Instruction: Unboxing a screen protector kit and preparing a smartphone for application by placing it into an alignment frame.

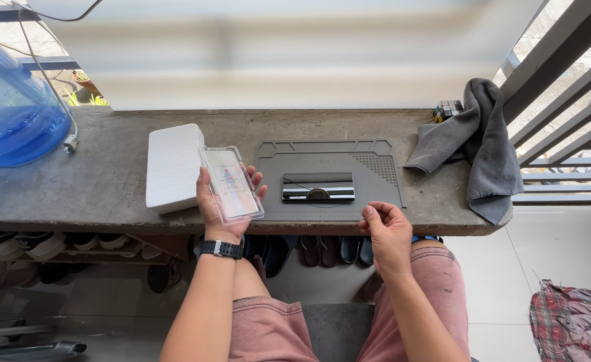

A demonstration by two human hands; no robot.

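Observation:
My left hand (pixel 218 204) holds a flat clear plastic case (pixel 231 183) with a printed card inside, tilted up above the front edge of the concrete ledge (pixel 101 181). A black watch sits on that wrist. My right hand (pixel 384 231) hovers loosely curled at the ledge's front edge, holding nothing that I can see. Between the hands lies a grey work mat (pixel 369 174) with a shiny dark phone (pixel 318 187) lying flat on it. A white foam box (pixel 173 167) rests just left of the case.
A blue water jug (pixel 10 110) stands at the far left with a cable beside it. A grey towel (pixel 483 141) and a small puzzle cube (pixel 447 109) lie at the right. Shoes line a shelf under the ledge. Metal railing bars run at the right.

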